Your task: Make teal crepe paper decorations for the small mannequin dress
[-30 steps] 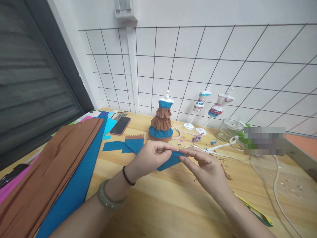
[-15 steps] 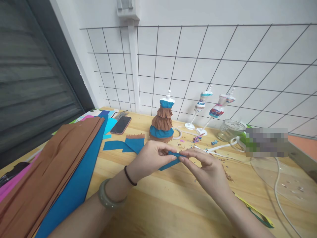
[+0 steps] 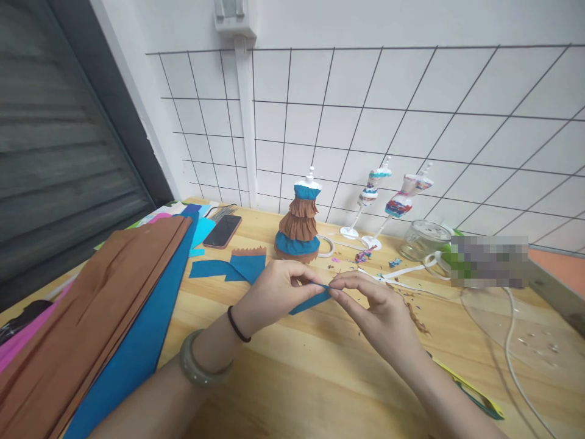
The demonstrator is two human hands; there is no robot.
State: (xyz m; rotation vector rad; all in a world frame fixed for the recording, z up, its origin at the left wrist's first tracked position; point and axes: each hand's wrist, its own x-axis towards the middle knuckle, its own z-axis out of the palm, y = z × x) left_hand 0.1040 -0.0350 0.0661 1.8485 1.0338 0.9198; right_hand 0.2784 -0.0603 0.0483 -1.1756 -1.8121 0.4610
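Between my two hands is a narrow blue crepe paper strip (image 3: 311, 301), pinched near its upper edge. My left hand (image 3: 281, 286) grips it between thumb and fingers, just left of where my right hand (image 3: 377, 305) pinches its end with thumb and forefinger. Part of the strip hangs below the left fingertips. Behind the hands stands a small dress form (image 3: 298, 225) wearing a tiered blue and brown ruffled paper dress. Cut blue paper pieces (image 3: 249, 265) lie left of it, partly covered by my left hand.
Folded brown crepe paper (image 3: 105, 299) covers the left side, with a phone (image 3: 222, 231) behind. Two more dress forms (image 3: 404, 198), a tape roll (image 3: 326, 246), a glass jar (image 3: 425, 238) and paper scraps are at the back right. A yellow cutter (image 3: 475, 390) lies right of my forearm.
My fingertips have shifted slightly along the blue strip, and less of it shows between them. The hands otherwise stay in nearly the same place.
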